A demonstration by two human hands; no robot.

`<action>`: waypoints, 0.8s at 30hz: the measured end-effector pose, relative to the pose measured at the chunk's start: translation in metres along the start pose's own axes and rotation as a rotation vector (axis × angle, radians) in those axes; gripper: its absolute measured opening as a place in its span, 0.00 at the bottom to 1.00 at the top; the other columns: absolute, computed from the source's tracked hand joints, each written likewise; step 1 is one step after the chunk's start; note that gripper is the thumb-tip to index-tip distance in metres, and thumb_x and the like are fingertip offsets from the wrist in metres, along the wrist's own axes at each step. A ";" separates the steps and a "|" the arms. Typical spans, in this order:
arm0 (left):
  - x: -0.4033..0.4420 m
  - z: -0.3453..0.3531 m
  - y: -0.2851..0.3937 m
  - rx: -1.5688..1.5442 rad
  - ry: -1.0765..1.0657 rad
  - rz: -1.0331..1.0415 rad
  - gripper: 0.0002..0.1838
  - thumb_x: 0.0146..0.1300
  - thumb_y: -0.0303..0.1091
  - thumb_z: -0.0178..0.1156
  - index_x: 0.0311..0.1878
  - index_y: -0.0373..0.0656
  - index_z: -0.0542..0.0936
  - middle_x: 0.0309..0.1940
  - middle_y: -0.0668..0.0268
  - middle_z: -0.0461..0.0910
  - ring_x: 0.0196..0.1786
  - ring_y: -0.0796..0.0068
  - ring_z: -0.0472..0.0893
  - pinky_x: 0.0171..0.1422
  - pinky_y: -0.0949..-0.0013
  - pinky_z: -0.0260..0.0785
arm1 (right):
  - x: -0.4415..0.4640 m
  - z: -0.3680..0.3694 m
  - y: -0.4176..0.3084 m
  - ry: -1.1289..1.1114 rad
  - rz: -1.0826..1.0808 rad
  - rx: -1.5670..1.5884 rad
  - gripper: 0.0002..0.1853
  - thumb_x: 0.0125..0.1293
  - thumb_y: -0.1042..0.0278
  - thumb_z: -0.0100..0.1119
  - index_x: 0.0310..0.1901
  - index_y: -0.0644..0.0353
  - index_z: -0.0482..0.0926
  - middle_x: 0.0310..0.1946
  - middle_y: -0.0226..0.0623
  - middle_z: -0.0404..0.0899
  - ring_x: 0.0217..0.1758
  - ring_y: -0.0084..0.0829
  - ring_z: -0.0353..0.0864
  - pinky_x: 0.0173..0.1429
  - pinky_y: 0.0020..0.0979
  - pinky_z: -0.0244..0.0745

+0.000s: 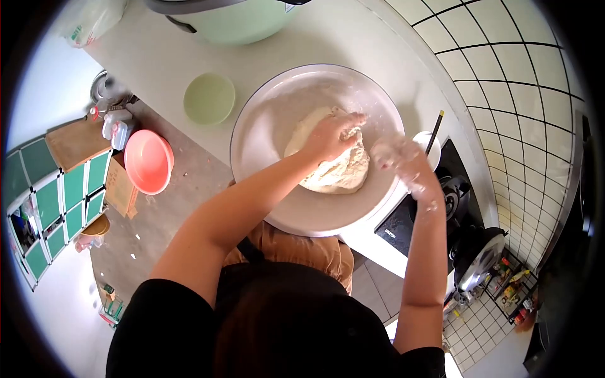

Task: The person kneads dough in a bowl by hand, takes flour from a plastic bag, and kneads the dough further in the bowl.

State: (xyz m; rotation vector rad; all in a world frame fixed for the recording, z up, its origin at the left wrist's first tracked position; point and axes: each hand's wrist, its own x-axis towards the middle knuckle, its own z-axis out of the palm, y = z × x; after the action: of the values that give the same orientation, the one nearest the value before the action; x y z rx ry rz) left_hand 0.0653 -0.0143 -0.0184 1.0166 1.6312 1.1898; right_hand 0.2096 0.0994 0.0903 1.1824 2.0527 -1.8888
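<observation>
A large pale lump of dough [340, 173] lies in a wide white basin [271, 195] on the counter. My left hand [334, 137] rests on top of the dough, its fingers curled into the upper right part and dusted with flour. Over the basin's right rim, apart from the dough, hovers my right hand [403, 162]. Bits of dough cling to its fingers and wrist. Motion smears those fingers, so how far they are closed does not show.
A light green bowl [209, 99] sits left of the basin, and a green appliance [233, 22] stands behind. To the right are a white cup [428, 148] with a dark stick in it and a black gas stove [403, 220]. A pink tub [149, 162] is on the floor.
</observation>
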 end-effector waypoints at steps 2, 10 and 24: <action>-0.006 -0.011 0.037 -0.510 0.114 -0.276 0.20 0.65 0.35 0.54 0.61 0.48 0.73 0.55 0.67 0.77 0.55 0.71 0.76 0.63 0.68 0.65 | 0.012 -0.002 -0.024 0.140 0.026 -0.187 0.15 0.56 0.64 0.64 0.45 0.60 0.79 0.38 0.37 0.80 0.39 0.24 0.78 0.42 0.28 0.74; -0.030 -0.080 0.087 -0.768 0.377 -0.064 0.13 0.71 0.34 0.45 0.47 0.36 0.76 0.42 0.65 0.78 0.47 0.76 0.75 0.55 0.72 0.66 | 0.148 0.065 0.056 0.029 -0.427 -0.727 0.26 0.58 0.51 0.58 0.53 0.60 0.76 0.51 0.44 0.78 0.55 0.43 0.75 0.59 0.37 0.70; -0.087 -0.037 -0.070 -0.442 0.589 -0.388 0.16 0.64 0.37 0.51 0.45 0.34 0.78 0.41 0.58 0.80 0.48 0.66 0.77 0.55 0.66 0.66 | 0.002 0.112 0.052 0.122 -0.653 -1.161 0.20 0.58 0.55 0.59 0.44 0.62 0.79 0.48 0.47 0.76 0.53 0.43 0.74 0.63 0.41 0.66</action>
State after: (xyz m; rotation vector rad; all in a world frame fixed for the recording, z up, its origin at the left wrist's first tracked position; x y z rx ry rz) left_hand 0.0480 -0.1210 -0.0648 0.0547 1.7702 1.5615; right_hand 0.1933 -0.0023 0.0231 0.3276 3.0479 -0.3690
